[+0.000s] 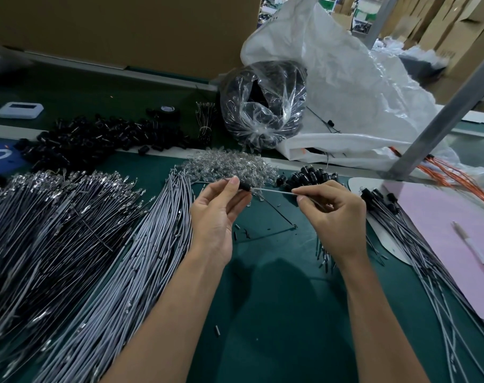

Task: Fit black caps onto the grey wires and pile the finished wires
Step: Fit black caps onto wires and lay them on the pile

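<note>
I see the left hand (216, 205) pinching a black cap (245, 186) on the grey wire (271, 190), which the right hand (335, 211) pinches.

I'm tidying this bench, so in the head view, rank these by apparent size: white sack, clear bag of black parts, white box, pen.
1. white sack
2. clear bag of black parts
3. white box and pen: unranked, because the pen looks longer but thinner and lies nearer the camera.

Dark green tabletop (276, 313) near; brown cardboard panel (124, 29) across the far left; slanting grey metal post (440, 117) right; stacked cardboard boxes (456, 37) far right.
</note>
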`<act>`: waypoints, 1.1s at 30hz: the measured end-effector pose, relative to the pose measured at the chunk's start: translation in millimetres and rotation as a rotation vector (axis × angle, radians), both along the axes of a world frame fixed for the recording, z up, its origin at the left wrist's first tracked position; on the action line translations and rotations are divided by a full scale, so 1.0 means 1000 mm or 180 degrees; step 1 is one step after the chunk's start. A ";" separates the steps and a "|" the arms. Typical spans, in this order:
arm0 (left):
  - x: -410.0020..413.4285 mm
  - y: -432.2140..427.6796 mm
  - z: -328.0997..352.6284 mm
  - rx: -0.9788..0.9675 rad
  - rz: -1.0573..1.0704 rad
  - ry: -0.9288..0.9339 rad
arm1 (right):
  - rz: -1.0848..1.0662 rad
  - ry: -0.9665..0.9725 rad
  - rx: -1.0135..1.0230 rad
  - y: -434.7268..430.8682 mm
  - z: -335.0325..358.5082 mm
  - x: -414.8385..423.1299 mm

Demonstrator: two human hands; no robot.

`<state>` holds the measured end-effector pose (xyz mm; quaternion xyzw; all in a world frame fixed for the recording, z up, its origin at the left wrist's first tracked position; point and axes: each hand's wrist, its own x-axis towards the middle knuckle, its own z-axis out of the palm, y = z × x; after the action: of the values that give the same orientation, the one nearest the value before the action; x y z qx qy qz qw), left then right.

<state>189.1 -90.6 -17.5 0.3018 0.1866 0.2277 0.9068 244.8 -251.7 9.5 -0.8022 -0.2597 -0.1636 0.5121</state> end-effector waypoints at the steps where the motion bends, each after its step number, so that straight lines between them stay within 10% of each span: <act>1: 0.000 0.000 0.000 0.0013 -0.0024 0.0000 | -0.0035 -0.0029 0.0000 0.001 -0.001 0.000; 33: -0.001 -0.019 0.000 0.1212 -0.0273 -0.0027 | -0.0026 -0.0135 -0.0137 0.018 -0.013 -0.003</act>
<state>188.3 -109.4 -17.6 0.4746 0.1233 0.2213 0.8429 241.8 -233.9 -3.8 -0.8104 -0.2708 -0.1771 0.4885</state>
